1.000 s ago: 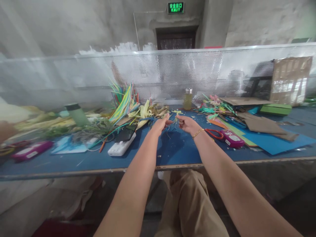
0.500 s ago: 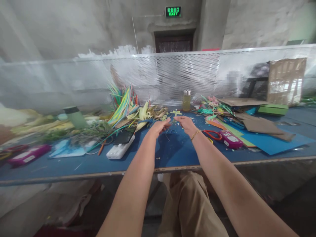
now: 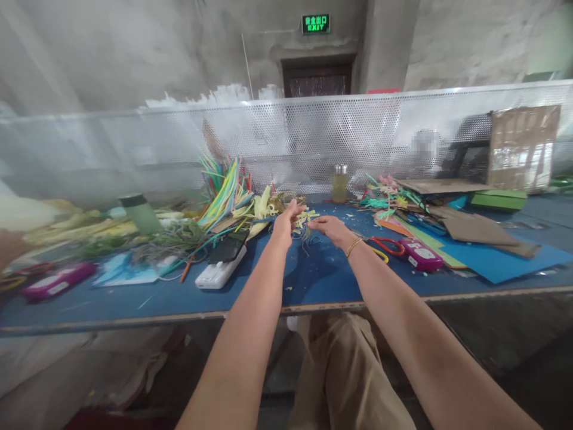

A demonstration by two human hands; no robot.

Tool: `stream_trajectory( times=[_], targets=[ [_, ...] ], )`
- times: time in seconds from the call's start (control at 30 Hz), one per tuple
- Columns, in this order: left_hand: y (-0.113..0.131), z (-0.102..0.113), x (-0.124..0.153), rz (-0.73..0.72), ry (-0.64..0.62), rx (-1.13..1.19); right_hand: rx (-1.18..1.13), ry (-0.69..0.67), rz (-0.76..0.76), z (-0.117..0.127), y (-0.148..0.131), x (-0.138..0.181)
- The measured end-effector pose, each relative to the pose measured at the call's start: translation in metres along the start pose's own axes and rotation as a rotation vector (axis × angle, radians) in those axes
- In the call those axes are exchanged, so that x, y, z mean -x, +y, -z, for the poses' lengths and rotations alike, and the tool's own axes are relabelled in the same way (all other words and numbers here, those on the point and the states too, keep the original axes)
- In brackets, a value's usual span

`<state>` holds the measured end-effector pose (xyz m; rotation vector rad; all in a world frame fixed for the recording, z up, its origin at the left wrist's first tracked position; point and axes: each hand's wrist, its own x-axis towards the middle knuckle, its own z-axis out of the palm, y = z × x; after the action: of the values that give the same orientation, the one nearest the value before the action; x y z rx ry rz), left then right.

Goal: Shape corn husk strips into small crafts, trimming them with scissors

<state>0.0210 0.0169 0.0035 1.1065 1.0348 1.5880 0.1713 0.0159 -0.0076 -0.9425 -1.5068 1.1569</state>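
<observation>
My left hand (image 3: 287, 222) is over the middle of the blue table, its fingers stretched up and apart beside a small piece of pale yellow-green strips (image 3: 308, 217). Opposite it, my right hand (image 3: 330, 228), with a gold bracelet at the wrist, has its thumb and fingers pressed together at the near side of that piece. What exactly lies in this pinch is too small to make out. Thin loose strings (image 3: 306, 245) hang or lie just below, between the hands. Scissors with red handles (image 3: 388, 245) lie to the right of my right wrist.
Left of my hands are dried husks (image 3: 262, 206), bundled coloured strips (image 3: 226, 191), a phone (image 3: 227, 246) on a white box (image 3: 220, 269) and a green cup (image 3: 139, 214). A jar (image 3: 339, 184) stands behind. Cardboard (image 3: 478, 226) and a purple device (image 3: 421, 255) lie right. Another person's hand (image 3: 11, 248) shows far left.
My left hand has opened from a closed pinch and its fingers have lifted. My right hand has shifted slightly down and left, staying pinched. Another person's hand has come in at the left edge.
</observation>
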Motion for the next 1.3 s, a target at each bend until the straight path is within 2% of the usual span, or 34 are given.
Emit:
stream_trajectory(
  times=[0.13, 0.47, 0.7, 0.83, 1.0, 1.13, 1.3],
  targets=[
    [-0.003, -0.002, -0.001, -0.043, -0.033, 0.000, -0.006, -0.027, -0.003, -0.001, 0.001, 0.000],
    [-0.014, -0.001, -0.006, -0.173, 0.000, -0.001, -0.003, -0.069, -0.003, -0.005, 0.002, 0.001],
    [-0.010, -0.004, -0.003, -0.095, 0.026, 0.048, -0.052, -0.045, -0.014, -0.004, 0.008, -0.005],
    [-0.005, -0.003, -0.001, 0.004, 0.093, 0.061, -0.005, 0.093, 0.046, -0.003, 0.009, -0.008],
    [-0.003, -0.002, 0.001, 0.031, 0.039, -0.003, 0.112, 0.210, 0.111, 0.000, 0.012, -0.012],
    [-0.003, -0.002, 0.002, 0.015, 0.017, -0.062, 0.164, 0.226, 0.111, 0.001, 0.016, -0.014],
    [-0.004, -0.004, 0.000, -0.008, 0.001, -0.098, 0.167, 0.178, 0.078, 0.000, 0.020, -0.016]
  ],
)
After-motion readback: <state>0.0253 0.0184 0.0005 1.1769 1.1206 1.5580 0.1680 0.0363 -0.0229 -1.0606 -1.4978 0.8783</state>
